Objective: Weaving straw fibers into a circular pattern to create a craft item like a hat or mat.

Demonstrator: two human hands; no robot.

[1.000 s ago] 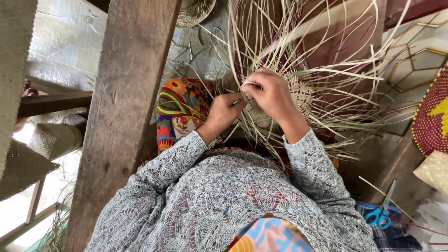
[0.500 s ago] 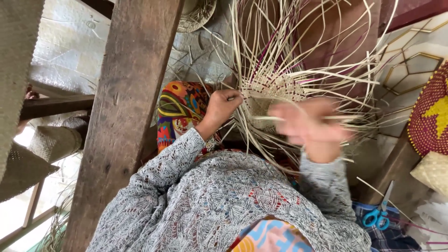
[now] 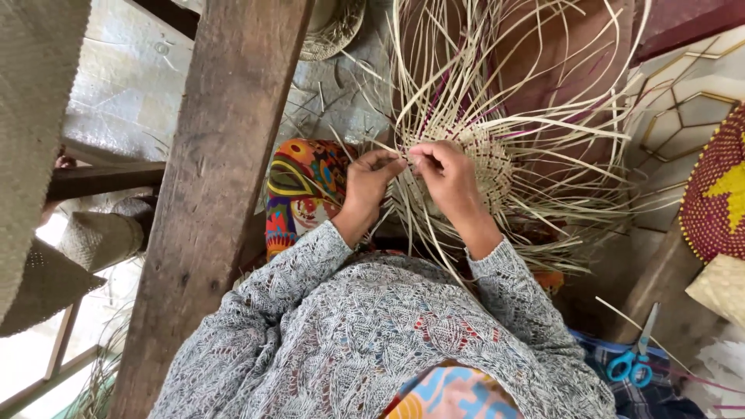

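Between two hands, left and right, one half-woven basket.

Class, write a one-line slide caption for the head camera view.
Both hands, left hand and right hand, pinch pale strips at the edge of a half-woven basket beside a wooden beam.

Soft daylight — sharp, brighter bottom-left.
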